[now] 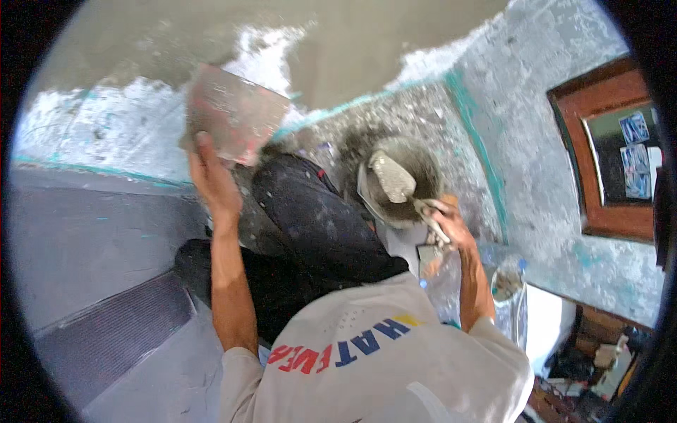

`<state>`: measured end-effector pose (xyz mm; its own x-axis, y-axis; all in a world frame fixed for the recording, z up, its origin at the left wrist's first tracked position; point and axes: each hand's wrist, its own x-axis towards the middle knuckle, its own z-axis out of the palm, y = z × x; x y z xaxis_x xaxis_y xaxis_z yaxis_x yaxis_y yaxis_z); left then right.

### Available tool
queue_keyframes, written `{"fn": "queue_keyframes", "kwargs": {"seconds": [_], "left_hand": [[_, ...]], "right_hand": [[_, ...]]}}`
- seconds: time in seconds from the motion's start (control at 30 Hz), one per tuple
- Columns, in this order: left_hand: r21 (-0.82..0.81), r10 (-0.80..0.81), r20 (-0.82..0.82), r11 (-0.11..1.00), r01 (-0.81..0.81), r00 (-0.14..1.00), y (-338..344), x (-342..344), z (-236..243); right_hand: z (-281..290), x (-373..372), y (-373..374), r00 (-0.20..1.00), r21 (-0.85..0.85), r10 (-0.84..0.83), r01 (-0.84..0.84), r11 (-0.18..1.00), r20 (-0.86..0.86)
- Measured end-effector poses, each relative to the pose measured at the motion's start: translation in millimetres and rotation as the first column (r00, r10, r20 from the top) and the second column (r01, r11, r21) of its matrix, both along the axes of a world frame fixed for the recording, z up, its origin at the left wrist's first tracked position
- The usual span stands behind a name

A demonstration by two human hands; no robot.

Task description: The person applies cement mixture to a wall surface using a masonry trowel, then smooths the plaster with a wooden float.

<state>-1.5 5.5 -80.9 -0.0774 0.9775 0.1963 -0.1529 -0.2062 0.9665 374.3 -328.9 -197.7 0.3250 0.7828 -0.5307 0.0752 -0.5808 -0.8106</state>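
Grey trowel blade (393, 178) lies just forward-left of the right grip (453, 225).

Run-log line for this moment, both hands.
left hand: holding flat board | right hand: gripping trowel | trowel blade: grey-coated, at bucket mouth | wall: partly coated, white patches showing

Left grip (215, 187) is partly hidden behind the board (236, 116).
The trowel (393, 178) covers some of the bucket's (431, 166) inside; the shirt (374, 374) is cut by the lower edge. Cards (636, 169) are too small to read.
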Motion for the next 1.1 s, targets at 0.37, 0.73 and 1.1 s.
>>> {"fn": "queue_keyframes", "kwargs": {"seconds": [0.37, 0.73, 1.1], "left_hand": [[-0.216, -0.473, 0.486, 0.75, 0.625, 0.735, -19.2, 66.6, 42.2], [-0.171, -0.524, 0.497, 0.722, 0.67, 0.691, -50.6, 56.3, 87.9], [0.079, -0.396, 0.295, 0.917, 0.39, 0.87, -45.0, 54.8, 89.9]], "right_hand": [[139.7, -54.5, 116.5, 0.733, 0.716, -0.316, -0.321, 0.62, 0.602], [74.3, -60.2, 125.6, 0.723, 0.723, -0.389, -0.218, 0.656, 0.571], [136.5, -34.9, 76.6, 0.368, 0.659, -0.548, -0.472, 0.586, 0.751]]}}
